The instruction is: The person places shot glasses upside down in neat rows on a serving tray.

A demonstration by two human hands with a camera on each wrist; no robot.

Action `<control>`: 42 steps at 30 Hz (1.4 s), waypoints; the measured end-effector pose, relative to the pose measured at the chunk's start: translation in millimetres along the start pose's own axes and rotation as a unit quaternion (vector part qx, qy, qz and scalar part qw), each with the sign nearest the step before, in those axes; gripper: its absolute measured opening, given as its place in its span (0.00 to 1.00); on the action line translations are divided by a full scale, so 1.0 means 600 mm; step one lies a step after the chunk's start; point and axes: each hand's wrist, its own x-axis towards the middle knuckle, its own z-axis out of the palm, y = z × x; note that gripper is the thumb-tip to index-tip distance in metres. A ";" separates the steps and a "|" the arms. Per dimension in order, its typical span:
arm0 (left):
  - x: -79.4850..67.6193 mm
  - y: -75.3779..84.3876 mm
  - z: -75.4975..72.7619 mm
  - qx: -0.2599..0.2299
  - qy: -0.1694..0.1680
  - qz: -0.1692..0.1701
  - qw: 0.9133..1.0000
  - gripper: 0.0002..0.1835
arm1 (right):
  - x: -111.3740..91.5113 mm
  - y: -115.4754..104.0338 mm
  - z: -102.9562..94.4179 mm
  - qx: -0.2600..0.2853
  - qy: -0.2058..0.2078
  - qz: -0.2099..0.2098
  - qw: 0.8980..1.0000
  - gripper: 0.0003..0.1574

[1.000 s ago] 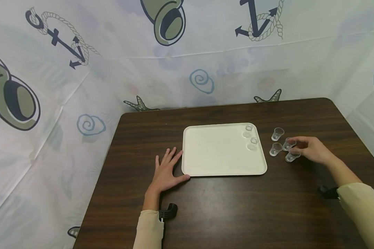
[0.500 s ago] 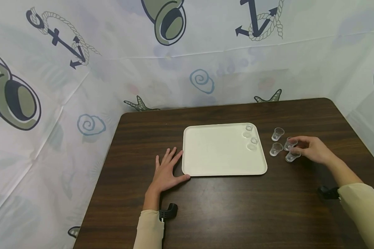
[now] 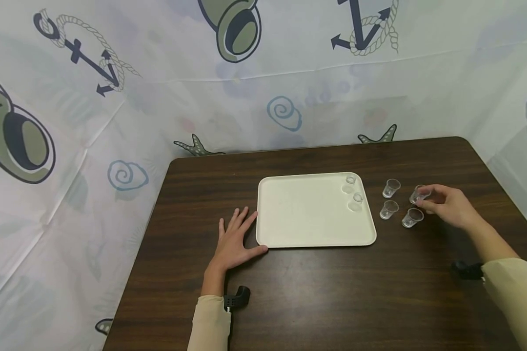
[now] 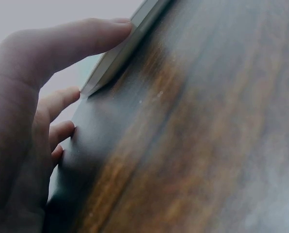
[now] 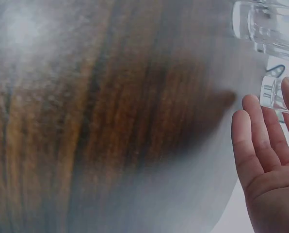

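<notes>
I sit before a dark brown table [image 3: 316, 312], its wood grain striped and its far corners rounded, with a soft patch of glare [image 3: 300, 287] on the near half. A pale cloth [image 3: 443, 92] hangs behind it and along my left, crossed by creases and printed all over. Up to the left I see a rope-twined navy anchor [image 3: 92, 63], and toward the right a second anchor [image 3: 357, 24] cut off by the top edge. A blue spiral shell [image 3: 284, 113] sits between two starfish [image 3: 197, 146] (the table hides part of each). Another shell [image 3: 128, 174] lies farther left, near a big grey-green rounded shape [image 3: 24, 141] I cannot name.
</notes>
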 end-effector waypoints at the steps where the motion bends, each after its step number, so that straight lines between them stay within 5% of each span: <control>1: 0.000 0.000 0.000 0.000 0.000 0.000 1.000 0.53 | 0.001 0.000 -0.001 0.004 0.003 0.000 1.000 0.26; 18: 0.001 0.000 0.000 -0.002 0.000 0.002 1.000 0.53 | 0.003 -0.022 -0.018 0.003 0.083 0.025 0.996 0.27; 34: 0.000 0.001 -0.004 -0.001 0.006 0.009 1.000 0.52 | 0.018 -0.082 -0.014 -0.045 0.127 -0.021 0.991 0.27; 42: 0.000 0.001 0.000 -0.006 0.001 0.004 1.000 0.53 | 0.036 -0.115 0.007 -0.096 0.120 -0.082 0.985 0.22</control>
